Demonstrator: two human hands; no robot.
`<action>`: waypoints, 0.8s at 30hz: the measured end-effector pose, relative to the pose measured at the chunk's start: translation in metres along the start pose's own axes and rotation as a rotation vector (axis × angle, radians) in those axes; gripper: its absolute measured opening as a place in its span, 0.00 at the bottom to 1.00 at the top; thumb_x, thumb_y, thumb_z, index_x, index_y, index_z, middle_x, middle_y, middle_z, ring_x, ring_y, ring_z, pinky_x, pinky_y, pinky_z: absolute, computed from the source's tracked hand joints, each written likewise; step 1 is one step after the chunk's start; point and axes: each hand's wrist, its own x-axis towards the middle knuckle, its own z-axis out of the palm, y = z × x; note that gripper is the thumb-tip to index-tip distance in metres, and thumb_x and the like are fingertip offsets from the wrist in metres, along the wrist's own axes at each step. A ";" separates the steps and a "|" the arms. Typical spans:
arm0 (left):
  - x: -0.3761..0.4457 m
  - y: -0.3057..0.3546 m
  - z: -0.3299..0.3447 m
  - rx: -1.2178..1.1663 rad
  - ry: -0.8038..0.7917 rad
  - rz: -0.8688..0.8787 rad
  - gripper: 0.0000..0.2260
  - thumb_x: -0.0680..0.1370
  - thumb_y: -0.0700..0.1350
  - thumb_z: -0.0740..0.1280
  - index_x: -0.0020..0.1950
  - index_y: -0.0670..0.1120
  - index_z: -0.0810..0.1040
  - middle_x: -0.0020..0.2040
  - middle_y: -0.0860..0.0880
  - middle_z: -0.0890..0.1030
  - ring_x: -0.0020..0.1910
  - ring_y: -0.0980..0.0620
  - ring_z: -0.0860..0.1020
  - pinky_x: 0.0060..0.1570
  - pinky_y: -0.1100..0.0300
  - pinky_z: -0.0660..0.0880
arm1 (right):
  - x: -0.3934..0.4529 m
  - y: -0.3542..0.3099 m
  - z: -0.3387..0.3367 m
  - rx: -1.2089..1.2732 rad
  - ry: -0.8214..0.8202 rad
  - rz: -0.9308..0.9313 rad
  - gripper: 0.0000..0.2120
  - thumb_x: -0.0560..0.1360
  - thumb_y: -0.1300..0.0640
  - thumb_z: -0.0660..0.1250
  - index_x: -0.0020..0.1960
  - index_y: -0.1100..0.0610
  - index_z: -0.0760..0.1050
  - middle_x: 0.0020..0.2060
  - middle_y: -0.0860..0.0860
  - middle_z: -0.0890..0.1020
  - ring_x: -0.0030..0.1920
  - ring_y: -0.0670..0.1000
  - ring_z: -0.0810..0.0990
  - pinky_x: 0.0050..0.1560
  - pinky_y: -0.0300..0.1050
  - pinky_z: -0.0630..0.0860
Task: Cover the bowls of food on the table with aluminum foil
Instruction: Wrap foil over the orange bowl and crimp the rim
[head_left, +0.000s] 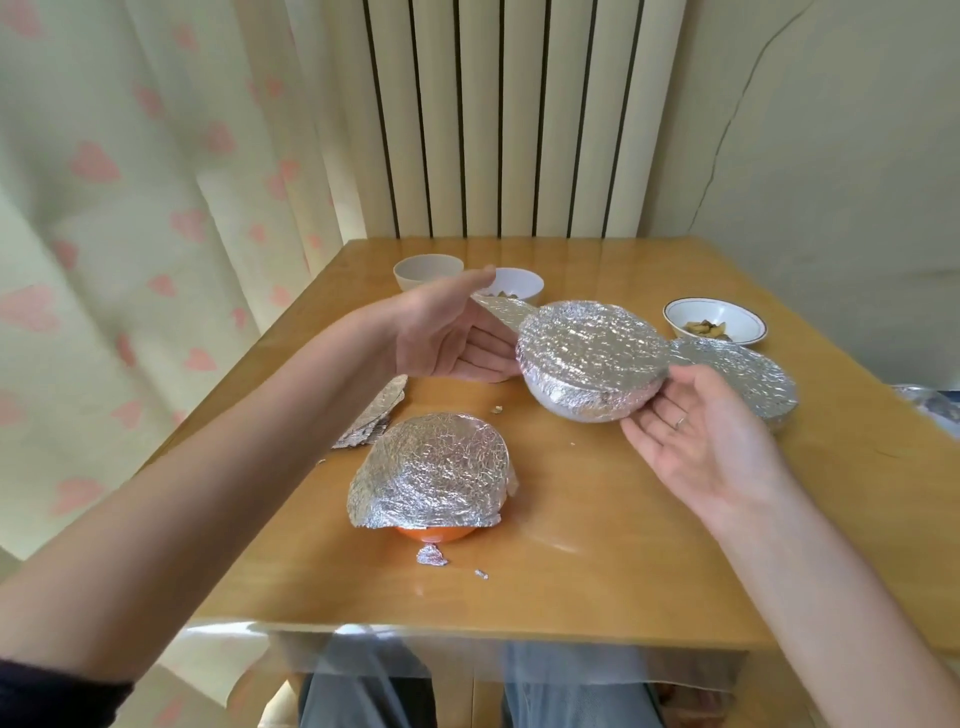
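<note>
Far left of the foil-wrapped bowl (592, 358) that sits mid-table, a stack of foil sheets (371, 415) lies flat near the table's left edge. Nearer the person than the wrapped bowl, an orange bowl (435, 534) wears its foil cover (434, 470) like a loose cap, the skirt flaring and the orange base showing beneath. Behind the wrapped bowl and to its left stand a beige cup (427, 271) and a white bowl (514, 285), uncovered, with something in it.

The left hand (447, 338) comes in at the wrapped bowl's left side, palm turned toward it, fingers extended and lightly spread; the fingertips meet the foil at the rim, beside a flap (501, 314) that juts out unfolded. It pinches nothing as far as one can tell. On the other side the right hand (701, 436) lies palm up, fingers relaxed and open, their tips at the bowl's lower right edge, touching or nearly so.

Just right of the wrapped bowl and touching its foil sits another covered dish (748, 382); behind that, a rimmed white bowl (714, 325) holds food, uncovered.

The risks: press the flap down one-sided and the bowl may slide on the glossy table (597, 545) or tip. Thin foil tears under a hard fingertip. The neighbouring dish, so close, could get nudged or its cover snagged. And the orange bowl's loose skirt may lift off.
</note>
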 end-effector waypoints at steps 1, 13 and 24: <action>-0.001 0.006 0.001 -0.001 -0.002 0.021 0.33 0.83 0.61 0.46 0.62 0.31 0.73 0.53 0.37 0.81 0.48 0.45 0.82 0.49 0.56 0.80 | 0.001 -0.007 0.001 -0.005 -0.013 -0.004 0.16 0.79 0.56 0.59 0.65 0.59 0.73 0.59 0.52 0.80 0.60 0.48 0.78 0.62 0.44 0.72; 0.068 0.057 0.052 -0.252 0.213 0.073 0.33 0.84 0.56 0.42 0.70 0.28 0.65 0.67 0.32 0.72 0.67 0.38 0.72 0.66 0.50 0.68 | 0.113 -0.113 0.013 -0.249 0.042 0.184 0.24 0.79 0.49 0.58 0.66 0.67 0.65 0.56 0.61 0.79 0.54 0.57 0.79 0.51 0.51 0.76; 0.125 0.049 0.097 -0.851 0.346 -0.035 0.19 0.83 0.46 0.49 0.62 0.38 0.74 0.63 0.43 0.77 0.47 0.48 0.78 0.19 0.66 0.71 | 0.227 -0.133 0.014 -0.800 -0.067 0.292 0.28 0.81 0.45 0.52 0.72 0.65 0.63 0.50 0.58 0.80 0.51 0.56 0.78 0.55 0.50 0.74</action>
